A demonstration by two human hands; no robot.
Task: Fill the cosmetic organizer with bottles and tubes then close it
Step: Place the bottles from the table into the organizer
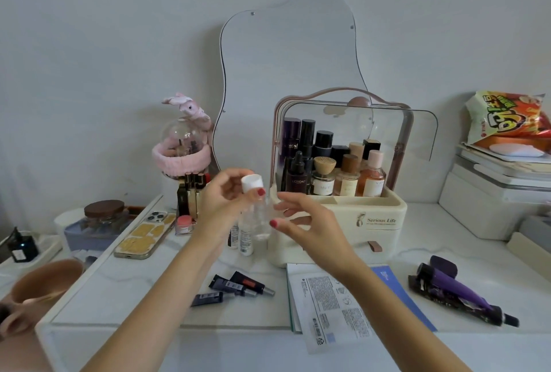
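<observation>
Your left hand point(222, 195) grip pinching a clear bottle point(260, 216) just under its white cap point(252, 182), your right hand point(307, 222) grip loosely spread, thumb touching the bottle's side, cosmetic organizer point(378, 222) just behind both grips, lid raised, small tubes point(238, 285) on the bench below them.

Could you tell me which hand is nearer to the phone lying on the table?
Left. The left hand holds the clear bottle just right of the phone; the right hand is farther right, before the organizer.

organizer point(384, 207) cream | bottle point(261, 219) clear, cap point(252, 182) white | headband point(182, 157) pink | tube point(459, 285) purple
</observation>
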